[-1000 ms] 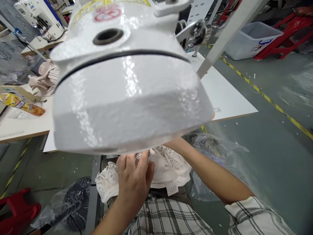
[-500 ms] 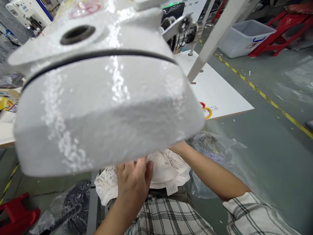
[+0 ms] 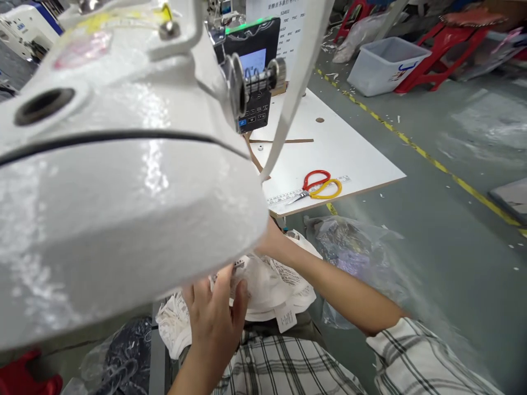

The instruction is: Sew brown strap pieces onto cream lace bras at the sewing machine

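A white lace bra (image 3: 263, 296) with a small white label (image 3: 285, 318) lies across my lap, bunched under the white sewing machine head (image 3: 135, 230). My left hand (image 3: 216, 315) rests on the bra's left part, thumb and fingers spread, the fingertips partly behind the machine head. From the right my forearm reaches in over the bra. Of my right hand (image 3: 269, 238) only the wrist end shows; its fingers are hidden behind the machine, so their grip does not show. The needle area is hidden too.
Red-and-yellow-handled scissors (image 3: 319, 186) lie on the white table (image 3: 349, 148) by a printed ruler. Behind stands a control panel (image 3: 257, 71). A plastic bag (image 3: 349, 247) sits on the floor, with a clear bin (image 3: 385, 63) and red stool (image 3: 447, 49) farther back.
My view has swung right, so the machine head sits farther left and the scissors and control panel show fully. My left hand stays on the bra; my right fingers remain hidden.
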`<state>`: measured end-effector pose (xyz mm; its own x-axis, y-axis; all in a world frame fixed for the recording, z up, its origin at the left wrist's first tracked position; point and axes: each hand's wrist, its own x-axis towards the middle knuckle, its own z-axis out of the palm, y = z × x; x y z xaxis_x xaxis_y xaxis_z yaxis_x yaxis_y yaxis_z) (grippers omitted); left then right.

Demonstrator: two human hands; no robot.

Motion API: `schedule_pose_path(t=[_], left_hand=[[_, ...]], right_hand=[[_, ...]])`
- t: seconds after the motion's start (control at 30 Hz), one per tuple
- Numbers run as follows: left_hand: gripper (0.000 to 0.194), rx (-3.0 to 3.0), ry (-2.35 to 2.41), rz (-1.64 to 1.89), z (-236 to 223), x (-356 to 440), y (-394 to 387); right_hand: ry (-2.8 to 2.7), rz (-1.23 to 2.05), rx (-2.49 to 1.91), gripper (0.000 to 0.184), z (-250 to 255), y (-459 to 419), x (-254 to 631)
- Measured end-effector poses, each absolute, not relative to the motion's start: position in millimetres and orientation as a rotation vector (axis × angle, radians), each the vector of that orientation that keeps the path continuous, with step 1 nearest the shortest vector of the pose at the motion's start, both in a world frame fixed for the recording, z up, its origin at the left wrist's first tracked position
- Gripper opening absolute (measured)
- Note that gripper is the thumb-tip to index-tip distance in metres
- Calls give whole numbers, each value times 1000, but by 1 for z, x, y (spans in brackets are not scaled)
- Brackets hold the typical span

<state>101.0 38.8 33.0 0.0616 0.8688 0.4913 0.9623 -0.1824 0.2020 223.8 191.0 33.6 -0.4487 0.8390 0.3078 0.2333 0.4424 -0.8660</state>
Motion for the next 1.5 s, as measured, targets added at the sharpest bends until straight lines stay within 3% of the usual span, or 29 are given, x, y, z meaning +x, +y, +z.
schedule_pose_path(t=[0.17, 0.43, 0.7, 1.5], left_hand=[[45, -2043, -2017, -1042, 26, 97, 33], [38, -2038, -2620, -1701, 17, 90, 39], [40, -1899, -2827, -1618, 18, 83, 38], [41, -1761, -2780, -1820, 23, 80, 40]], right_hand=[[-1660, 1142, -907, 21, 13, 164, 234], [-1558, 1427, -919, 21, 2, 126, 248], [-1558, 1459, -940, 22, 1, 123, 248], [-1575, 1463, -1024, 33, 10, 113, 248]])
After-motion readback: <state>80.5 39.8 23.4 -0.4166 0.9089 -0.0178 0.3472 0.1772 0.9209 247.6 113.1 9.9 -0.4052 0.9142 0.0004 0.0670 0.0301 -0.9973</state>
